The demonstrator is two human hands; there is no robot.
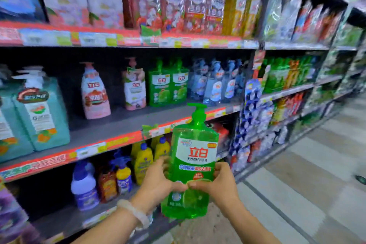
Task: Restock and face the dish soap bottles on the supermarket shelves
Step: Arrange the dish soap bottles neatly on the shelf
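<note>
You hold the green dish soap bottle upright before the middle shelf, left hand and right hand each with a curled grip round its lower body; lifted carelessly, its pump could strike the shelf above

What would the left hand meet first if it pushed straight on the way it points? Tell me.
The left hand grips the green pump dish soap bottle and points up and right. Beyond the bottle, it would probably meet the red-striped edge of the grey middle shelf; depth is unclear.
</note>
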